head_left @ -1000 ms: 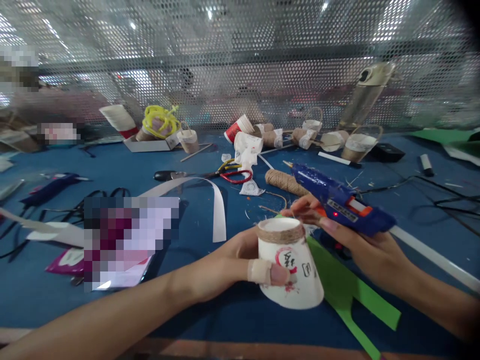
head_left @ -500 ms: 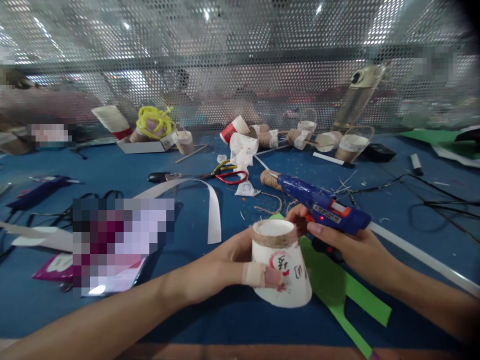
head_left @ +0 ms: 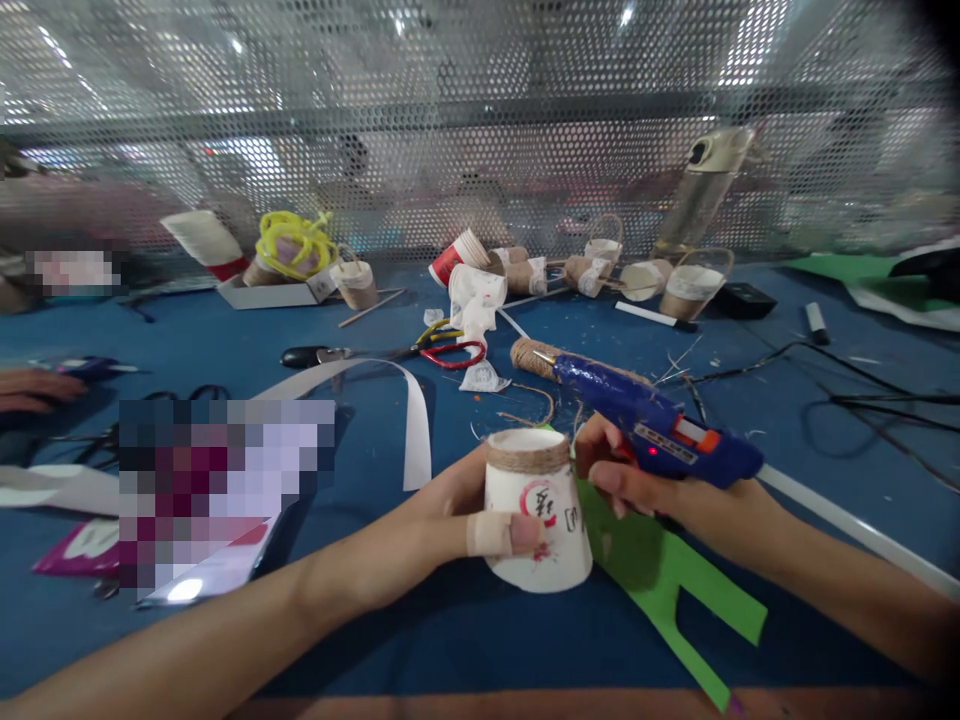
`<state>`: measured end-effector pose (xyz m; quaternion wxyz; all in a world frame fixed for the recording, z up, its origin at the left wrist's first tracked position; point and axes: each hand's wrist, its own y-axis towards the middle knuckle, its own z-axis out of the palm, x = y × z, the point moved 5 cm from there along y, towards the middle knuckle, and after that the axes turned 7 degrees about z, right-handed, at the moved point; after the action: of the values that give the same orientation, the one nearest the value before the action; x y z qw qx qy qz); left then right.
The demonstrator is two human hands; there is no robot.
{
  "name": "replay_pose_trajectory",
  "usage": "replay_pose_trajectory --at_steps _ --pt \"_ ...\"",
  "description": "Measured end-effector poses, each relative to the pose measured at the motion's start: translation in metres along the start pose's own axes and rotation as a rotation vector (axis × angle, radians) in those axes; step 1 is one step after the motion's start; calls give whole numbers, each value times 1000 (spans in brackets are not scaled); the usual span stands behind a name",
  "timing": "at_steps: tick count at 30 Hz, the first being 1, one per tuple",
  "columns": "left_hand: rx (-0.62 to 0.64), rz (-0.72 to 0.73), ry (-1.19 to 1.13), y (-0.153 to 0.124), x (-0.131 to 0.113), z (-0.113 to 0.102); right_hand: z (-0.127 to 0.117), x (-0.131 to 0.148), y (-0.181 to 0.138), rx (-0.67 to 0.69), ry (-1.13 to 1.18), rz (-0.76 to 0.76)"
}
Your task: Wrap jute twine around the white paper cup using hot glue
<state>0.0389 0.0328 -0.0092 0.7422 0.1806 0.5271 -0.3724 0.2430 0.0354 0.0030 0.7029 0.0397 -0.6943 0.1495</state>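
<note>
Left hand (head_left: 457,520) has the paper cup (head_left: 559,500) gripped round its side, twine (head_left: 529,457) end up, over the blue table (head_left: 375,640); right hand (head_left: 645,490) is wrapped round the glue gun (head_left: 649,420), nozzle (head_left: 546,357) clear of the cup. I'd hold the cup steady and keep skin off that probably-hot nozzle.

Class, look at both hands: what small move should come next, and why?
Probably turn the blue glue gun in the right hand so its nozzle meets the paper cup just below the twine band: the left hand holds the cup, twine visibly wraps only its upturned narrow end, and the nozzle points past it.
</note>
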Motion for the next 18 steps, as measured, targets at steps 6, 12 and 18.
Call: replay_pose_trajectory --at_steps 6,12,18 --pt "-98 39 43 2 1 -3 6 3 -4 -37 54 3" --pt "-144 53 92 1 5 -7 5 -2 -5 -13 132 -86" --pt "-149 85 124 2 4 -8 6 4 -9 -3 119 -131"
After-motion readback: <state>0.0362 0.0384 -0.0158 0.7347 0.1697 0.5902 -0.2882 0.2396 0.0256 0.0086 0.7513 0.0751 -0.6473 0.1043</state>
